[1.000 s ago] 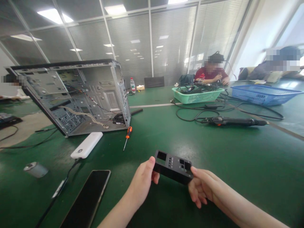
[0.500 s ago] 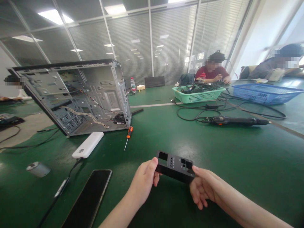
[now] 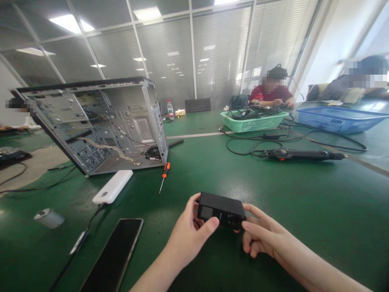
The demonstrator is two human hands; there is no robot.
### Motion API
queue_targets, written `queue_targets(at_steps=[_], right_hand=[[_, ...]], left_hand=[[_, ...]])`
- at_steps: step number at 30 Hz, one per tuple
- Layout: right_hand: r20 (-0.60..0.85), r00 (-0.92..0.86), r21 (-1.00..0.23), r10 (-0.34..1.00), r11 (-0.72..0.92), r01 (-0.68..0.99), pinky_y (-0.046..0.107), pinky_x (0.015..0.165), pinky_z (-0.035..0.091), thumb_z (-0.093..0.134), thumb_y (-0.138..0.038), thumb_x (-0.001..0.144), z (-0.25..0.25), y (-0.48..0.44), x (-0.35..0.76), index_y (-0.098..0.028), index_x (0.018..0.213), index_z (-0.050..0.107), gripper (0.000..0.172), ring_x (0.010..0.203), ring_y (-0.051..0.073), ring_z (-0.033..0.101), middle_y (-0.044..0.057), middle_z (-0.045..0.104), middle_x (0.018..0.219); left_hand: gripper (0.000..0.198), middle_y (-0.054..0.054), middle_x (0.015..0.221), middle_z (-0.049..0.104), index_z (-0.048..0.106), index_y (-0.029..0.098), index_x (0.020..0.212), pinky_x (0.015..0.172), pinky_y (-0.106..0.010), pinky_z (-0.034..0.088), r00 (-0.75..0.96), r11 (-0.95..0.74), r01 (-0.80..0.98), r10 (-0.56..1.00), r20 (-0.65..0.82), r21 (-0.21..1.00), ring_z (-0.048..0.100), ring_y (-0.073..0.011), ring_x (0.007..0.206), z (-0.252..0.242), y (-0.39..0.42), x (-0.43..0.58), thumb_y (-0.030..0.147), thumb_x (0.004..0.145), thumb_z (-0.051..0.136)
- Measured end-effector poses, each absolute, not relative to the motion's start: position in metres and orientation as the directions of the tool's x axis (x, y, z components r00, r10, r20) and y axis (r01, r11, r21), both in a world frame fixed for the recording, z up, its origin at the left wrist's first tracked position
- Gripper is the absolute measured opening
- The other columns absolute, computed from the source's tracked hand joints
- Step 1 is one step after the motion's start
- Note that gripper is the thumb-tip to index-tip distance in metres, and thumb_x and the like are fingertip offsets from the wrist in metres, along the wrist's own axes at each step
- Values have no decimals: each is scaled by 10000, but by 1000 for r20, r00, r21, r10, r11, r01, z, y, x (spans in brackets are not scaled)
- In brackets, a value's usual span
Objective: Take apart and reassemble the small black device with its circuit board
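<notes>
A small black plastic housing [image 3: 223,201] is held between my two hands above the green table. Its long plain side is turned up, and the face with the cut-out openings is tipped toward me, in shadow. My left hand [image 3: 193,237] grips its left end, thumb across the face with the openings and fingers behind. At the right end, my right hand [image 3: 263,233] pinches it between thumb and fingers, the lower fingers curled underneath. The inside of the housing is hidden.
An open computer case [image 3: 121,121] stands at left, with an orange-handled screwdriver [image 3: 165,172], white power bank [image 3: 113,186], phone [image 3: 114,251] and metal cylinder [image 3: 49,217] nearby. A corded power screwdriver [image 3: 304,155], green basket [image 3: 255,123] and blue basket [image 3: 337,121] lie right. Two people sit beyond.
My hands have rolled the housing so its openings now tip toward me and a plain side faces up. My left thumb has moved across onto the face with the openings.
</notes>
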State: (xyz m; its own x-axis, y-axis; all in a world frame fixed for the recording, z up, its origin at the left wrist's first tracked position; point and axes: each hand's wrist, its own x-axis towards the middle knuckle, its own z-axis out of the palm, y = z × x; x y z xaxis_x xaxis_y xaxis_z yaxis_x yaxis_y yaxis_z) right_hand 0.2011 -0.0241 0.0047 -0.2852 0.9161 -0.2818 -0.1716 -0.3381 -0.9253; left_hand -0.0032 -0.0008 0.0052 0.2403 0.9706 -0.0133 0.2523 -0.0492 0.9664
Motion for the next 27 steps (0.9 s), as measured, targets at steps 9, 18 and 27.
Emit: queue_targets(at_steps=[9, 18, 27], right_hand=[[-70, -377, -985, 924, -124, -119, 233, 568, 439, 696, -513, 763, -11, -24, 193, -196, 1080, 385, 546, 624, 104, 536, 59, 529, 979], [-72, -386, -988, 920, -118, -97, 235, 583, 448, 635, -516, 818, -12, -19, 202, -180, 1153, 307, 577, 629, 116, 567, 65, 544, 935], [-83, -268, -995, 960, -97, -38, 287, 681, 503, 576, -485, 857, -3, -19, 208, -223, 1337, 203, 662, 756, 141, 586, 104, 467, 1144]], left_hand=[[746, -58, 957, 650, 392, 217, 1315, 637, -270, 448, 153, -108, 393, 987, 51, 913, 582, -182, 714, -3, -2, -5, 458, 687, 714], [593, -20, 769, 596, 454, 195, 1312, 677, -301, 436, 125, -10, 351, 991, -37, 936, 576, -184, 714, 5, -1, -5, 580, 919, 231], [563, -106, 1189, 588, 415, 192, 1324, 808, -356, 471, 181, -82, 204, 982, 45, 976, 594, -227, 959, 5, 1, -1, 323, 804, 589]])
